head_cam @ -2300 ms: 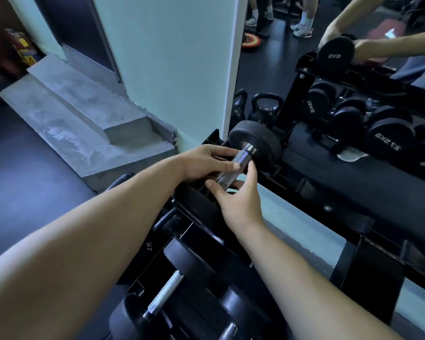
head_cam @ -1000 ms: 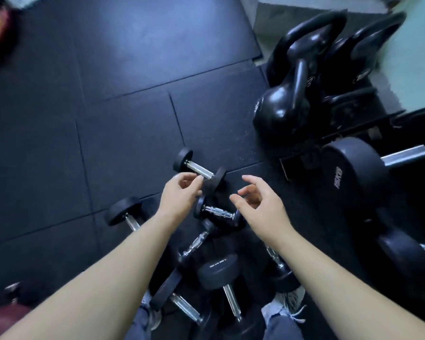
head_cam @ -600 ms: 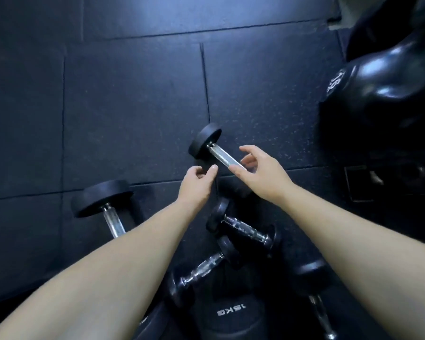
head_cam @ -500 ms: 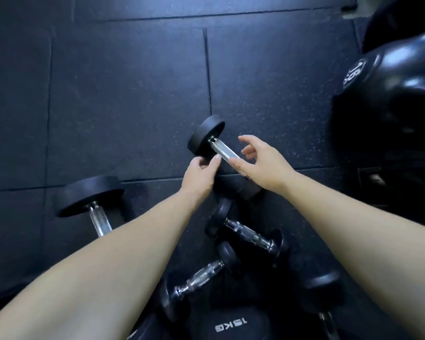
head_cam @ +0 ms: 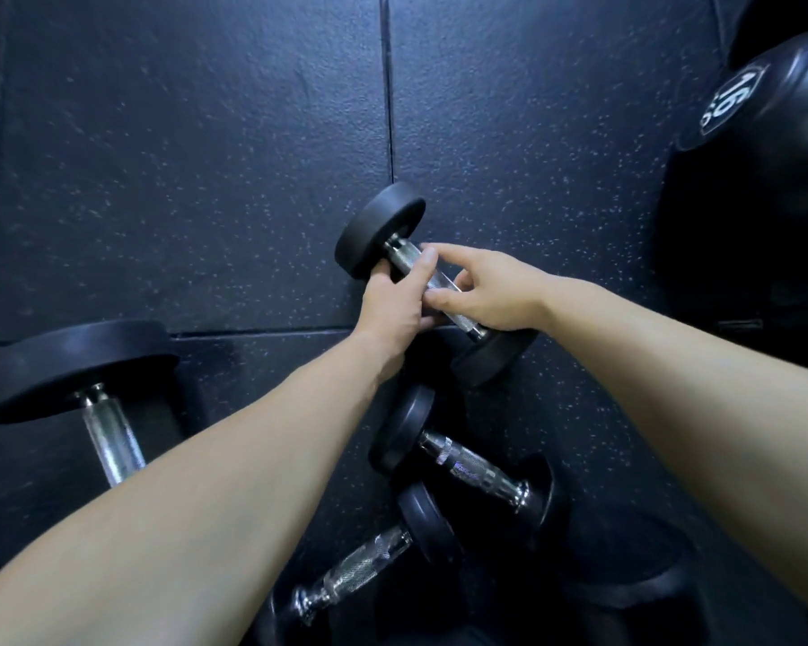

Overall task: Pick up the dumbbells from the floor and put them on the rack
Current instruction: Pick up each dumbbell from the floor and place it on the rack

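Both my left hand (head_cam: 395, 306) and right hand (head_cam: 497, 296) are clamping the handle (head_cam: 404, 255) of one dumbbell (head_cam: 378, 236), lying on the floor (head_cam: 183, 156) at frame centre. I am starting the pickup; lifting next is probably needing a level, firm hold.

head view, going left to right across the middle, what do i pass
large dumbbell → left hand → right hand (both gripping the small dumbbell) → kettlebell marked 16

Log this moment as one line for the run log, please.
phase: grasp | target: far dumbbell, at floor level | left hand: grips handle | right hand: grips handle | rack: not in view
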`<state>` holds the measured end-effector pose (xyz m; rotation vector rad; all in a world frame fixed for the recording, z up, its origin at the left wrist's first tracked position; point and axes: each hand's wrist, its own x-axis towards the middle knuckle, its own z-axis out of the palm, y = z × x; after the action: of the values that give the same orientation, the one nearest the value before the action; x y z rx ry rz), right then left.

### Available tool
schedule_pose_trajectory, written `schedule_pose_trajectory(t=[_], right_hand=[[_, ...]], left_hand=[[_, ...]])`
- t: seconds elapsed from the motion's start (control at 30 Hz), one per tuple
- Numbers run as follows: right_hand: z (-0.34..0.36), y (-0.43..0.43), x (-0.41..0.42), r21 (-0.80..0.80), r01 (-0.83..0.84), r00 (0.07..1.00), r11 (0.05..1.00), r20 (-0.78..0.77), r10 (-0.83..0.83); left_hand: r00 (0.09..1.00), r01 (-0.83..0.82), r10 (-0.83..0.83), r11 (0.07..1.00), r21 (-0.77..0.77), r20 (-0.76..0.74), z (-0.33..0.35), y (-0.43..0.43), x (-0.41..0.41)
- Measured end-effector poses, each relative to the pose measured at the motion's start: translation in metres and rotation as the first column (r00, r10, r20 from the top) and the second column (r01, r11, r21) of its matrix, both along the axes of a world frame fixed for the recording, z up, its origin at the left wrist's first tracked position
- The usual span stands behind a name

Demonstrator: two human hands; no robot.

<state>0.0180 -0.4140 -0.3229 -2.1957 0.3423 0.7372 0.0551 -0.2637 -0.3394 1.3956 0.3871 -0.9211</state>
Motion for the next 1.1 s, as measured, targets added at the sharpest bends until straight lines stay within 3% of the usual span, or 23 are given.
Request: schedule_pose_trajectory(t=[0.3, 0.5, 0.73, 0.83, 1.1], right_hand=[[0.004, 0.009, -0.018, 0.069, 0.031, 0.997, 0.997, 0.071, -0.036], [0.017, 0.012, -0.056, 0.097, 0.195, 0.976, 0.976, 0.08, -0.203], [0.102, 0.028, -0.118, 0.203, 0.447, 0.875, 0.871, 0.102, -0.473], [0.162, 0.042, -0.15, 0.189, 0.559, 0.807, 0.807, 0.097, -0.582], [0.368, 0.072, -0.242, 0.263, 0.819, 0.505, 0.51, 0.091, -0.858]], left_hand=[[1.0, 0.023, -0.023, 1.0, -0.005, -0.006, 0.003, 0.008, -0.01], [0.986, 0.157, -0.156, 0.988, -0.014, 0.055, 0.019, 0.004, -0.025], [0.922, 0.382, -0.376, 0.921, -0.07, 0.092, 0.111, -0.004, -0.048], [0.849, 0.519, -0.508, 0.854, -0.043, 0.146, 0.17, -0.005, -0.061], [0.545, 0.799, -0.784, 0.593, 0.099, 0.299, 0.364, -0.032, -0.119]])
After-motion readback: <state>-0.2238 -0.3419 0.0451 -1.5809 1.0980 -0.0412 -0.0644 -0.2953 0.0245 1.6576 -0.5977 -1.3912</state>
